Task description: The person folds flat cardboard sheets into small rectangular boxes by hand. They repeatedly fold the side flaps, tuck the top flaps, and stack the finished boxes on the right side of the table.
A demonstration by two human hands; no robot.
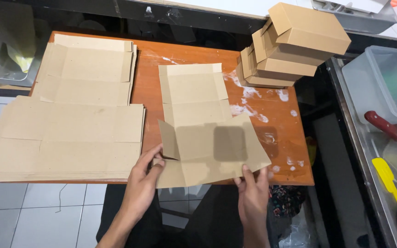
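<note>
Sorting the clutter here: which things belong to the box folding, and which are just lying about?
In use: left hand, right hand, cardboard blank, flat blank stacks, folded boxes.
Lying about: clear plastic tub, yellow spatula, red-handled knife.

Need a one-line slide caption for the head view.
Both hands, left and right, fold a flat cardboard blank on an orange table.

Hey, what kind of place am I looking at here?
Probably a small home or shop kitchen used for packing. Flat cardboard blanks and folded boxes sit on an orange table, beside a steel counter with a plastic tub and yellow spatula.
</note>
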